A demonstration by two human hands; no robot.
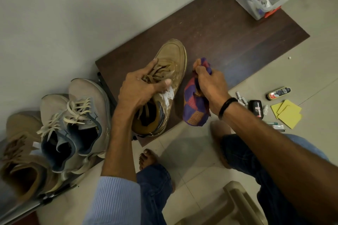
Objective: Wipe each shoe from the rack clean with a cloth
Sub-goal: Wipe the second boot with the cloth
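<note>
Your left hand (142, 91) grips the tan lace-up shoe (173, 55) by its laces over the dark wooden board (228, 38), your right hand (210, 82) clutches the checked cloth (193, 109) just beside it, so wiping likely comes next: press cloth to leather.

shoe (172, 64): tan (laces match) | cloth (194, 107): purple, orange-red checks | desk (219, 42): dark brown | pads (287, 113): yellow
</note>
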